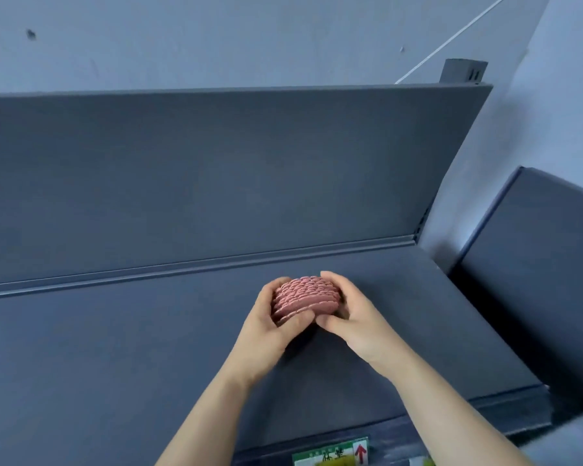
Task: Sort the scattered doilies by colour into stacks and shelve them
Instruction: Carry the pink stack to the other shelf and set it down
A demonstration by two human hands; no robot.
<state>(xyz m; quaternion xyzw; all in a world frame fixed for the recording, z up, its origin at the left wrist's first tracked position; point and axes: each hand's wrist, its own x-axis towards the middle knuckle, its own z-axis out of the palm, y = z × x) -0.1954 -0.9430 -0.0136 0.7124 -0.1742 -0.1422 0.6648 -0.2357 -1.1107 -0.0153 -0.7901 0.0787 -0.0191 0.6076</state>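
We hold the pink doily stack (305, 299) between left hand (276, 326) and right hand (350, 317), both curled around it, on the shelf (115, 348) near its back edge. Other colours are not visible, so we cannot judge what is left.

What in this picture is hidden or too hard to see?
- Head view: whether the pink doily stack rests on the shelf; the left hand and right hand hide its underside.
- Head view: the green label is cut off by the bottom edge.
- Head view: a grey shape at bottom right is blurred.
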